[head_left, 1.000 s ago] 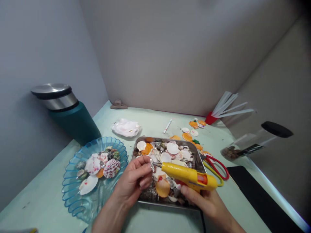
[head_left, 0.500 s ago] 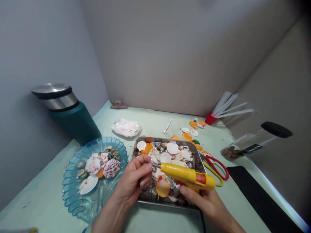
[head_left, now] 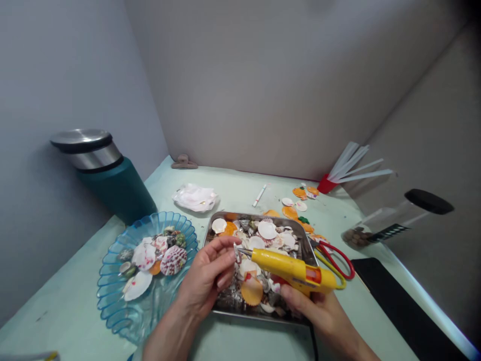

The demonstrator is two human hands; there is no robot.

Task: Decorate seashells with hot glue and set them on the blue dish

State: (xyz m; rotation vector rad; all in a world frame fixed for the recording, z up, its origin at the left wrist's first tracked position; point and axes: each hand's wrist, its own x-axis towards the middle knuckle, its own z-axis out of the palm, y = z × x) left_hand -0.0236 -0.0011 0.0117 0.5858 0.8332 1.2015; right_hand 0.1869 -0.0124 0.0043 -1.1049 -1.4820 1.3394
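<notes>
Cord (head_left: 314, 345), black, hangs at the near side of the table (head_left: 229, 338), below where the right hand (head_left: 319, 311) wraps its fingers around the handle of a yellow glue gun (head_left: 289, 265). Opposite it, the left hand (head_left: 206, 276) pinches a small whitish piece (head_left: 237, 253) between thumb and index finger, the other fingers curled in. Half a second ago the metal nozzle sat closer in to the fingertips; now the gun has slid slightly rightward and the index finger has lifted and straightened a little, so the piece shows more plainly. For the work in hand, I judge this a small adjustment: nozzle and piece remain together, touching or nearly so, and whether glue is on it is too small to tell. Both are above a metal tray (head_left: 259, 317) of shells, an orange shell (head_left: 251, 292) at its near side. Left of it stands a blue scalloped plate (head_left: 107, 296) with more shells; to its right lie red-and-yellow scissors (head_left: 350, 275). Farther back come a white packet (head_left: 195, 197), a slim pen-like stick (head_left: 259, 195) and a red cup (head_left: 325, 185) of translucent sticks (head_left: 349, 163).
</notes>
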